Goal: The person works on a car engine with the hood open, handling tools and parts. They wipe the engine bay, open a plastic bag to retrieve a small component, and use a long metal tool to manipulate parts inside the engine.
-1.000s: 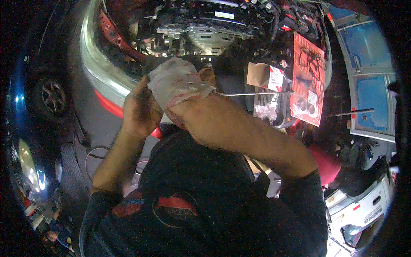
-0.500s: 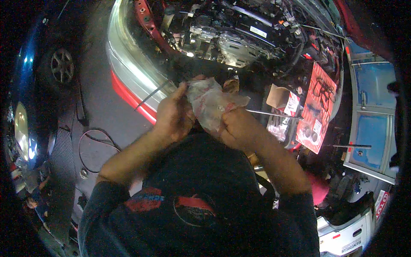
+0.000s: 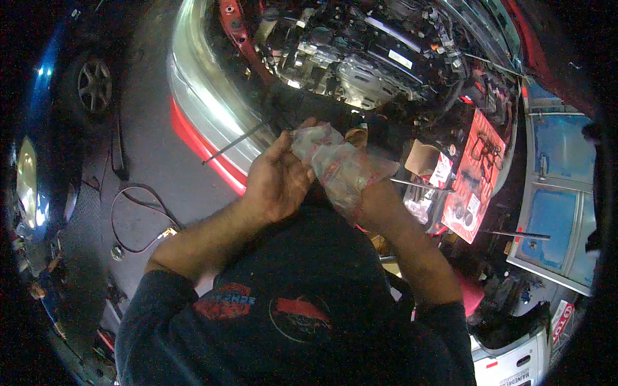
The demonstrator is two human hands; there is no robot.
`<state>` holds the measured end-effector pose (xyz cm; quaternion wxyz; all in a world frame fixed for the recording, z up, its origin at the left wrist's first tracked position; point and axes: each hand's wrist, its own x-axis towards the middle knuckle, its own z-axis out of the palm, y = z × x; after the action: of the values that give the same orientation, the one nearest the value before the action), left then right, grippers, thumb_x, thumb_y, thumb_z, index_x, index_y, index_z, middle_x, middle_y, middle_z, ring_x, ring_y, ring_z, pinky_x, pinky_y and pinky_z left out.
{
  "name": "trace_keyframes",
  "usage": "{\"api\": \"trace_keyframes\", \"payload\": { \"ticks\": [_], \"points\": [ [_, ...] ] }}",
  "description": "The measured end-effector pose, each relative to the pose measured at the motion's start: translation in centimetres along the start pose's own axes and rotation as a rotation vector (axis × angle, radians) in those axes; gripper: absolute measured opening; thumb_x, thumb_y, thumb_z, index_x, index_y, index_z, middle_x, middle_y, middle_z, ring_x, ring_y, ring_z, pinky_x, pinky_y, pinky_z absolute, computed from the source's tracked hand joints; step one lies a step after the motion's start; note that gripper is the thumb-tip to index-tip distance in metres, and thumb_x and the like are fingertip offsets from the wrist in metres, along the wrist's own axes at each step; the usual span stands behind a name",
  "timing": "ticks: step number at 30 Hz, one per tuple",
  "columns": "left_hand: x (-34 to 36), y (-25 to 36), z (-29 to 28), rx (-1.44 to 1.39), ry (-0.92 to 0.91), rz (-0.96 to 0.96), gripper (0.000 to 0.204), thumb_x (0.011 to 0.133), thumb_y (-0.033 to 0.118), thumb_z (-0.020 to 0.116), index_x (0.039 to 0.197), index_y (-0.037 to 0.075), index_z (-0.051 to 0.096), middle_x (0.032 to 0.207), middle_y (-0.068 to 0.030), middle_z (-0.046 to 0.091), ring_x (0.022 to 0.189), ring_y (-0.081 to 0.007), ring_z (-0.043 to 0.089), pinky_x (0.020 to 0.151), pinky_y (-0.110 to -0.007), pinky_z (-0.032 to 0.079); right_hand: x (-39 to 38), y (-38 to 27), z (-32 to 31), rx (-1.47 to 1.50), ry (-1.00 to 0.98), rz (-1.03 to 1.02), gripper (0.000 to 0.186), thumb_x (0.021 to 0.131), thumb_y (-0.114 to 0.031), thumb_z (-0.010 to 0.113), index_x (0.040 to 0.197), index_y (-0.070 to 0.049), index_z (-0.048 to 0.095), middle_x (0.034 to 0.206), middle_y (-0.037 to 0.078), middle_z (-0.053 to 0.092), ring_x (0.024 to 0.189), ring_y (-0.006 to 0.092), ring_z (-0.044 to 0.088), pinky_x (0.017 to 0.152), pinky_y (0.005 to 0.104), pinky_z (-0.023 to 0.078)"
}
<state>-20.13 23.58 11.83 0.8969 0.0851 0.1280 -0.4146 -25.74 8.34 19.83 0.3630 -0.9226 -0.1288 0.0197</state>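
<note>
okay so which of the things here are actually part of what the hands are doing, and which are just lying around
In hand:
clear plastic bag, held between left hand and right hand

Lying about:
red flat packet
cardboard box
black cable on the floor
thin metal rod
open engine bay

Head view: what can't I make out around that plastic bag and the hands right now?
- Contents of the clear plastic bag: crumpled film and glare hide them.
- Right hand: mostly covered by the bag, so its grip is unclear.
- Left hand: fingertips tucked behind the bag's edge.
- Thin metal rod: its near end vanishes behind the left hand.
- Engine bay: parts too small and dark.
</note>
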Motion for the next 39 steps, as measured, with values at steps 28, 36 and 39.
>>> {"api": "trace_keyframes", "payload": {
  "ticks": [28, 36, 39],
  "points": [
    [0.7, -1.8, -1.3, 0.116, 0.302, -0.06, 0.038, 0.098, 0.04, 0.044, 0.112, 0.006, 0.055, 0.09, -0.0082, 0.064, 0.077, -0.0202, 0.062, 0.068, -0.031, 0.052, -2.1, 5.5, 3.4, -0.517, -0.153, 0.2, 0.034, 0.086, -0.027, 0.061, 0.117, -0.012, 0.06, 0.108, 0.01, 0.065, 0.096, 0.0267, 0.064, 0.082, 0.0355, 0.051],
    [0.5, -2.7, -2.9, 0.378, 0.494, -0.21, 0.033, 0.099, 0.033, 0.042, 0.11, 0.007, 0.058, 0.09, -0.0052, 0.061, 0.075, -0.0172, 0.058, 0.065, -0.029, 0.048, -3.1, 6.2, 5.0, -0.289, -0.082, 0.187, 0.03, 0.087, -0.025, 0.059, 0.114, -0.012, 0.061, 0.106, 0.011, 0.065, 0.097, 0.0302, 0.063, 0.084, 0.0389, 0.05],
    [0.9, -2.5, -4.1, 0.582, 0.38, -0.311, 0.034, 0.101, 0.03, 0.037, 0.12, 0.008, 0.053, 0.106, -0.0073, 0.061, 0.09, -0.0181, 0.06, 0.077, -0.033, 0.05, -3.3, 5.6, 5.3, -0.283, -0.202, 0.226, 0.029, 0.088, -0.023, 0.057, 0.114, -0.012, 0.06, 0.106, 0.014, 0.064, 0.097, 0.0323, 0.062, 0.084, 0.0418, 0.05]
  ]
}}
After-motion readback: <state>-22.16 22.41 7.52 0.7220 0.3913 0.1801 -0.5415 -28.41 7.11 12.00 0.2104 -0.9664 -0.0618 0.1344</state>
